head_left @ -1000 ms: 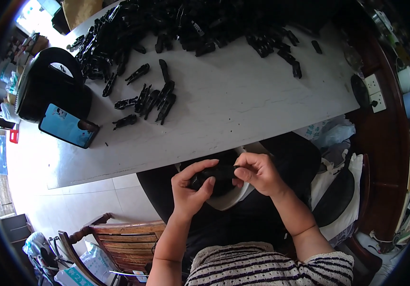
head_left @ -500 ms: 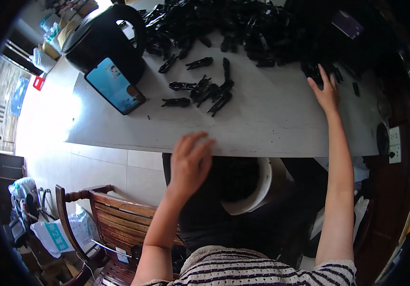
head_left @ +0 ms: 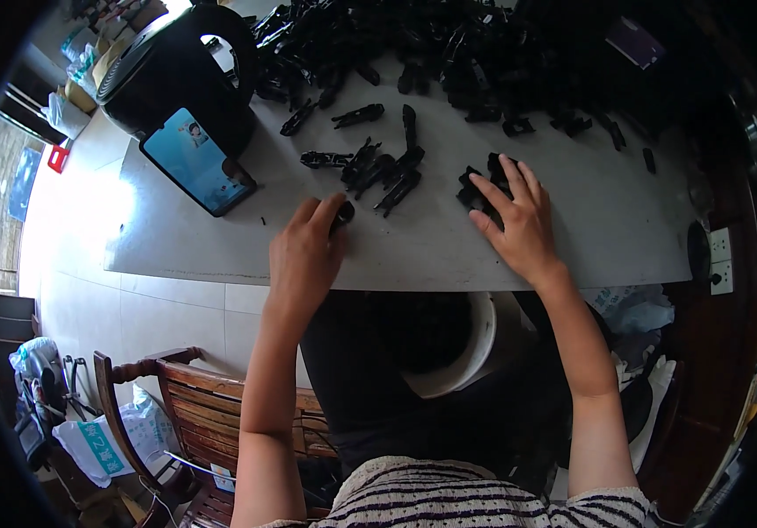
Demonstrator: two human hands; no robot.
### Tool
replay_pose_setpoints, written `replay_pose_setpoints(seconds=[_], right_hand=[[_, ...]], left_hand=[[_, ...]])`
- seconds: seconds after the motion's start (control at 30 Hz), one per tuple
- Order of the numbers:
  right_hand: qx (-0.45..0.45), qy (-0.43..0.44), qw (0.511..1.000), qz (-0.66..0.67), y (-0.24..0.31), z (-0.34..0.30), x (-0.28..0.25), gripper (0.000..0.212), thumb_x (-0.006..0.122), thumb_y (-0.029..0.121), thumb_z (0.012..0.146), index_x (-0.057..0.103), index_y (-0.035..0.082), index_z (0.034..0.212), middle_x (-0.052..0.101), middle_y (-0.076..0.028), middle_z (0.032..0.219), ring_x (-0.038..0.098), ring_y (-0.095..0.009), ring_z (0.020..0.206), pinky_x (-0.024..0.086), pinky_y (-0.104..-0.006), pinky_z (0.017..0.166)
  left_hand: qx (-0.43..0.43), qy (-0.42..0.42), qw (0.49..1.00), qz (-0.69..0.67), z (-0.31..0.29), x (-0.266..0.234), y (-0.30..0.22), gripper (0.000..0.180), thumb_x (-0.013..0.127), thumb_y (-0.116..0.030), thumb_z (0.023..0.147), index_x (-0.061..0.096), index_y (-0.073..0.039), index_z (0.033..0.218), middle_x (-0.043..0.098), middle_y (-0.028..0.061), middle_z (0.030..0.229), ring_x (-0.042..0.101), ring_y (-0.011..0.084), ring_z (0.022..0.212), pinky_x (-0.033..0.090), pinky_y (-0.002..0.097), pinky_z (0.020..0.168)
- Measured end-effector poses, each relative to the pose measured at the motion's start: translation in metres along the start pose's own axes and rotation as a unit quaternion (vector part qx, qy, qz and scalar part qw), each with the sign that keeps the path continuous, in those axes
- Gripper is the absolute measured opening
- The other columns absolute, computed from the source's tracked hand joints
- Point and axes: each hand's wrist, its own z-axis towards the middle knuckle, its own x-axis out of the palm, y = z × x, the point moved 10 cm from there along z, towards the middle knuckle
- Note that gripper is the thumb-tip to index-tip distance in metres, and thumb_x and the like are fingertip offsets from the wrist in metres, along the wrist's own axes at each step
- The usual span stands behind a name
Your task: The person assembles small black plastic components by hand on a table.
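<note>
My left hand is at the table's near edge, fingers curled round a small black plastic piece that shows only at its end. My right hand rests over several black plastic pieces, its fingers spread and touching them from above. Between the hands and a little farther off lies a loose cluster of long, glossy black clip-like pieces. Their exact kind is hard to make out.
A large heap of similar black pieces covers the table's far side. At the left, a phone leans on a black kettle. Below the table edge is a white bucket with dark contents. A wooden chair stands at the left.
My right hand has come from the far right back toward the middle, with several black pieces now under its fingers. My left hand has moved left and forward onto the table, closing on a small piece.
</note>
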Motion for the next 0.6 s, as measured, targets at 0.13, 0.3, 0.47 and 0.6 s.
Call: replay_pose_setpoints(seconds=[0.13, 0.3, 0.47, 0.6], right_hand=[[-0.053, -0.03, 0.998, -0.019, 0.027, -0.001, -0.023, 0.035, 0.069, 0.028, 0.079, 0.064, 0.012, 0.11, 0.048, -0.014, 0.128, 0.039, -0.034, 0.124, 0.03, -0.0508, 0.101], [-0.126, -0.055, 0.988, -0.065, 0.06, -0.014, -0.021, 0.013, 0.066, 0.007, 0.072, 0.061, 0.003, 0.084, 0.055, -0.011, 0.112, 0.048, -0.029, 0.115, 0.038, -0.0457, 0.095], [-0.014, -0.062, 0.977, 0.203, 0.053, -0.031, -0.043, 0.006, 0.055, 0.007, 0.085, 0.056, 0.002, 0.089, 0.058, -0.004, 0.078, 0.057, -0.019, 0.071, 0.045, -0.0332, 0.065], [0.241, 0.142, 0.751, 0.598, 0.055, -0.051, 0.004, 0.026, 0.043, 0.024, 0.1, 0.057, 0.002, 0.102, 0.049, 0.003, 0.069, 0.041, -0.002, 0.05, 0.031, -0.0189, 0.046]], left_hand=[[-0.026, 0.027, 0.967, -0.252, -0.021, 0.011, -0.007, 0.033, 0.062, 0.004, 0.077, 0.055, -0.003, 0.108, 0.063, 0.0089, 0.091, 0.066, 0.0185, 0.073, 0.053, 0.0294, 0.066], [-0.052, 0.046, 0.862, -0.503, -0.034, 0.045, -0.025, 0.033, 0.061, 0.01, 0.076, 0.055, 0.0, 0.107, 0.062, 0.0045, 0.092, 0.064, 0.0106, 0.087, 0.053, 0.0245, 0.079], [-0.086, 0.036, 0.83, -0.55, -0.039, 0.063, -0.024, 0.032, 0.061, 0.009, 0.078, 0.055, -0.001, 0.108, 0.06, 0.0025, 0.096, 0.058, 0.0056, 0.079, 0.046, 0.017, 0.069], [-0.08, 0.026, 0.807, -0.584, -0.04, 0.067, -0.037, 0.031, 0.061, 0.007, 0.079, 0.056, -0.002, 0.108, 0.06, 0.0015, 0.096, 0.056, 0.0054, 0.079, 0.043, 0.0166, 0.066]])
